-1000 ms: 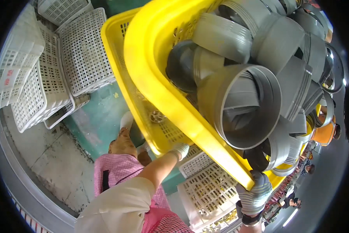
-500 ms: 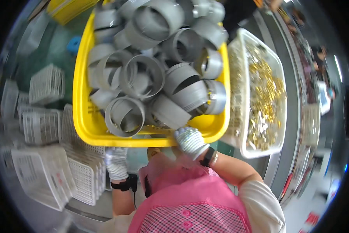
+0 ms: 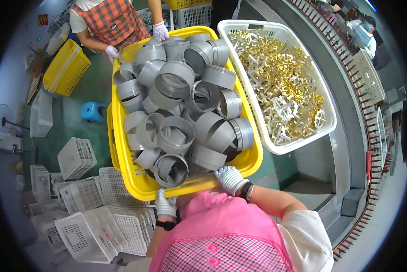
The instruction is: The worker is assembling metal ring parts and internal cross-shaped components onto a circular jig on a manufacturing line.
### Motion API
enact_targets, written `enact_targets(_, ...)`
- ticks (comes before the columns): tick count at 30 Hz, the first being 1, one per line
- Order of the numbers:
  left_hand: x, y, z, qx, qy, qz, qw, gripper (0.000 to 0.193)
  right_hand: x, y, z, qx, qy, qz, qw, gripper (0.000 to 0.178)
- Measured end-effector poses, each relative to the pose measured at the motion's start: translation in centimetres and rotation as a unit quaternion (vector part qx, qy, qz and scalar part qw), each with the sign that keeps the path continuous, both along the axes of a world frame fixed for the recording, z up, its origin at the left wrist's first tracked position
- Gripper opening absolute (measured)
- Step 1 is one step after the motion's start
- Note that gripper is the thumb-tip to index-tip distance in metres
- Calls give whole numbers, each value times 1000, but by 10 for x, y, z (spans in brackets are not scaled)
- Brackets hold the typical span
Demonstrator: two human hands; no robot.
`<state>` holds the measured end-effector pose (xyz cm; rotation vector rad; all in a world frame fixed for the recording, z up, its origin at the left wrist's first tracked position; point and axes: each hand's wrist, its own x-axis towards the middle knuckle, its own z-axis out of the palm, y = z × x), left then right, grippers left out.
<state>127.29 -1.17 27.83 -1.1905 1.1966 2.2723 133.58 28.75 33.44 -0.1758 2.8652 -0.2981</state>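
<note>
A large yellow plastic basket [image 3: 142, 194] is heaped with grey plastic rings [image 3: 176, 131], wide and short like pipe sections. My right hand [image 3: 231, 180], in a striped white glove, closes over the basket's near rim, right of its middle. Further left, my left hand [image 3: 166, 206] grips the same rim from below, its thumb up against the edge; the rest of its fingers are hidden. At the far end a co-worker in a checked apron [image 3: 117, 20] has one gloved hand [image 3: 160, 31] on the rim and the other [image 3: 112, 53] at the corner.
A white basket [image 3: 282, 147] full of gold and silver metal pieces [image 3: 285, 86] stands close on the right, beside a curved conveyor line [image 3: 348, 77]. Stacked white crates [image 3: 92, 235] crowd the lower left. A blue stool [image 3: 92, 111] and yellow baskets [image 3: 67, 68] stand farther off.
The yellow basket now sits lower and turned in my view, showing more of its far end and the co-worker. My left hand has come up to its near rim; my right keeps its hold.
</note>
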Motion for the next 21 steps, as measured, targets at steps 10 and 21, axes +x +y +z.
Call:
enact_targets(10,-5,2,-1,-268,60,-121,954,63,24,79,24,-165,83,115,976,23)
enact_targets(21,-8,311,111,-582,546,-475,372,82,77,249,60,-152,170,-119,966,45)
